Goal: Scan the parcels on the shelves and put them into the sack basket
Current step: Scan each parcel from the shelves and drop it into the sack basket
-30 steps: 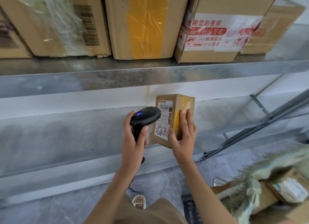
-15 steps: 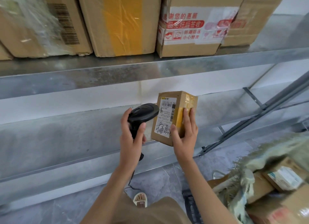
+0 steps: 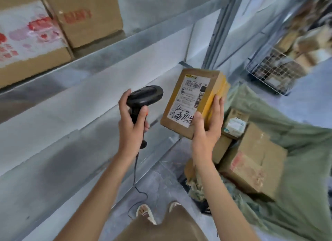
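Brown cardboard, the small parcel (image 3: pixel 195 101) has come off the shelf (image 3: pixel 93 104) and swung rightward since a second ago; it now hangs in the air over the green sack basket (image 3: pixel 296 151), label facing up. From the head camera, the right hand (image 3: pixel 206 131) clamps its lower corner, thumb on the label, fingers along the taped side. The left hand (image 3: pixel 132 125) is wrapped round the black scanner (image 3: pixel 144 98), whose head no longer points at the barcode. I'd judge the scan finished and the drop next, among the boxes (image 3: pixel 251 161) already lying inside.
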